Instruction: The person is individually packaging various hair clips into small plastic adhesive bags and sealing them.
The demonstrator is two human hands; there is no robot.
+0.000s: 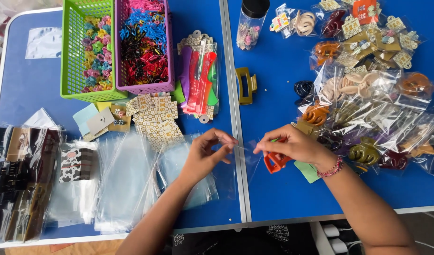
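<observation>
The right hand (297, 146) is closed around an orange hair claw clip (275, 162), fingers curled over its top while thumb and forefinger also pinch one edge of a small clear plastic bag (243, 151). The left hand (208, 152) pinches the opposite edge of that bag between thumb and fingertips, so the bag's mouth is stretched between the two hands just above the seam where the two blue table (273, 198) halves meet, near the front edge. The clip appears to be still outside the bag, so this piece looks only started: the mouth is being parted and the clip is not yet in. Under the right wrist a green card (307, 171) lies on the table. Toward the right edge and far right corner a large heap of bagged clips (368, 108) suggests much is already packed. A loose olive clip (245, 85) sits unbagged by the seam, further back. To the left of the hands lies a spread of empty clear bags (127, 179), and behind them a pile of patterned backing cards (155, 118), so supplies remain. At the far left corner stand a green basket (68, 56) and a purple basket (166, 56) full of small hair ties, and bagged dark clips (18, 179) lie along the left edge.
</observation>
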